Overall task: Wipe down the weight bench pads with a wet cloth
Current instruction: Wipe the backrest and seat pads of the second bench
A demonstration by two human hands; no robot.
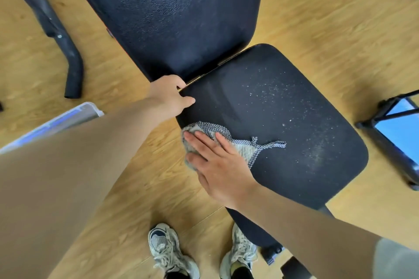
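Seat pad point(294, 133): part-wiped, white specks remaining beyond the cloth point(244, 150), pressed near its left edge under flat-fingered right hand point(217, 165); left hand point(171, 95) grips its corner; back pad point(181, 11) seemingly pending.

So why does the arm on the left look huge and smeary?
Head view: the left forearm sits near the wide-angle lens, so it looks oversized and blurred; the seat pad, its white specks and the cloth are sharp; the back pad shows soft sheen.
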